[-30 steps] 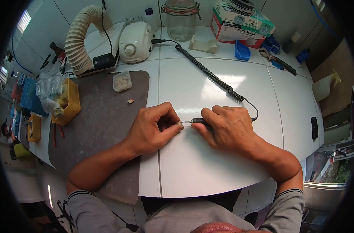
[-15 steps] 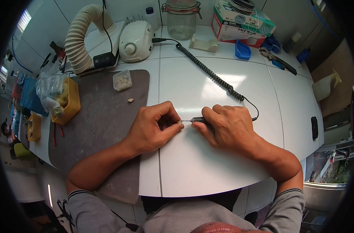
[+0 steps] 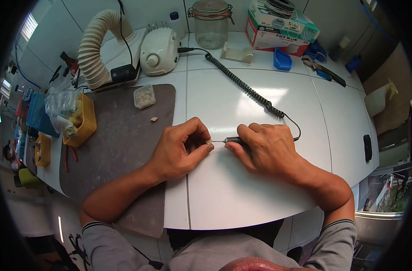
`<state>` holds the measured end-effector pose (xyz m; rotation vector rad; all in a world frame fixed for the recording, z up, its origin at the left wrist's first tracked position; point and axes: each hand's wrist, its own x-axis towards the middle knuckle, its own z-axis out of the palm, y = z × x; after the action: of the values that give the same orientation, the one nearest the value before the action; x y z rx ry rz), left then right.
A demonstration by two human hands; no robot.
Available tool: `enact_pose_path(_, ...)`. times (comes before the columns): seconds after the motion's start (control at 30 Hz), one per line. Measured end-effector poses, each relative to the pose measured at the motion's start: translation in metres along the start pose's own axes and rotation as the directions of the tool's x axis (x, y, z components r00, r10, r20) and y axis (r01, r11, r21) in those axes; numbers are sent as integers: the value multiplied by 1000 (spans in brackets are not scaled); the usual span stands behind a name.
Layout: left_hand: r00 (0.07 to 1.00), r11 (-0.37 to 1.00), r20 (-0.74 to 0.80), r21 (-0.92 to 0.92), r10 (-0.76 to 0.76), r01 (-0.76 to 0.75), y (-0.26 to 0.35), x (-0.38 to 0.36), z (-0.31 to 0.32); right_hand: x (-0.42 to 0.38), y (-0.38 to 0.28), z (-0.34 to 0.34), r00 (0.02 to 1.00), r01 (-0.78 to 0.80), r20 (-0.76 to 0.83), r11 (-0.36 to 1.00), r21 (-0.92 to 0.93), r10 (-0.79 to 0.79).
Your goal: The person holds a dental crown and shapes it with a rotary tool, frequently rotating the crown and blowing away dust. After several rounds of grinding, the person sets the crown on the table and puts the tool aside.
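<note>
Between the fingertips of my left hand (image 3: 181,147) is a small pale piece (image 3: 209,142), mostly covered by the thumb and forefinger, so its kind does not show. My right hand (image 3: 269,147) is wrapped round a dark rotary handpiece (image 3: 233,140). From its tip a thin metal bit (image 3: 218,141) points left and reaches the pale piece. A black coiled cord (image 3: 244,85) runs from the handpiece back to a white control unit (image 3: 158,52). Both hands are held over the white table (image 3: 242,194).
On a brown mat (image 3: 120,135) stand a clear tub of pale bits (image 3: 145,96) and a loose chip (image 3: 154,119). A ribbed hose (image 3: 90,49), glass jar (image 3: 209,27), mask boxes (image 3: 278,34), blue scoop (image 3: 282,59) and pliers (image 3: 325,72) line the back. Yellow basket (image 3: 86,119) sits left.
The whole view has shifted slightly, with the things at the left appearing a little further right and lower. Both hands keep nearly the same pose, bit still at the pale piece.
</note>
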<state>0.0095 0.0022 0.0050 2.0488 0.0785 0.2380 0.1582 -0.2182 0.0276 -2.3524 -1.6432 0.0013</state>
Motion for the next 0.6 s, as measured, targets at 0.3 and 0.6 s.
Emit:
enact_pose_path(0.3,998,996,23,-58,-63,64,1,-1,0,0,1,1,1000,-16,-13,1000,16,16)
enact_pose_path(0.6,999,994,4,-99,-43,43,-6,-1,3,0,3,2,1000,2,-24,1000,26,-2)
